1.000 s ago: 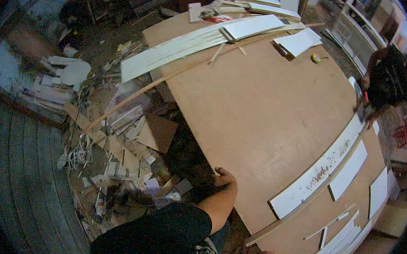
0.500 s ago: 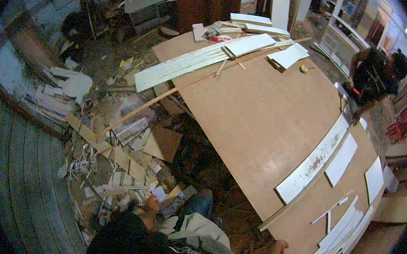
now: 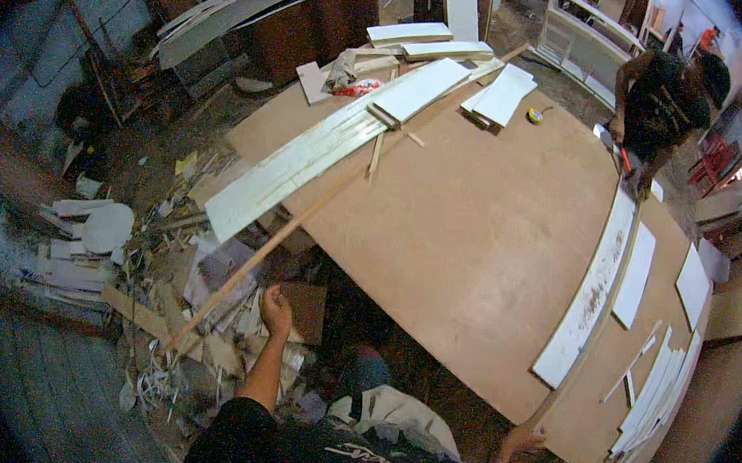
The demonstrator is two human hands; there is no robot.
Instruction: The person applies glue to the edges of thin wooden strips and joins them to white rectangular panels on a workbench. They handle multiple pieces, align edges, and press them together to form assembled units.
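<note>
My left hand [image 3: 276,310] is raised in front of the scrap pile, its fingers curled, with nothing visible in it. My right hand [image 3: 524,439] is at the near edge of the large brown plywood sheet [image 3: 469,232], closed around the near end of a long thin wooden strip [image 3: 591,342]; its fingers are partly hidden. That strip lies along a white board with worn brown patches [image 3: 582,314]. At the far end of the board, a co-worker [image 3: 669,104] bends over it with a red-handled tool [image 3: 625,160] in hand.
White boards [image 3: 334,152] lie stacked across the sheet's far left, beside a yellow tape measure [image 3: 536,115]. Narrow white strips [image 3: 648,392] lie at the right. Another long wooden strip [image 3: 247,269] slants down to the left over scrap wood [image 3: 150,300] on the floor.
My left hand has risen and moved forward from low over the scraps. My right hand has shifted along the sheet's edge to the strip's end. The view has turned slightly.
</note>
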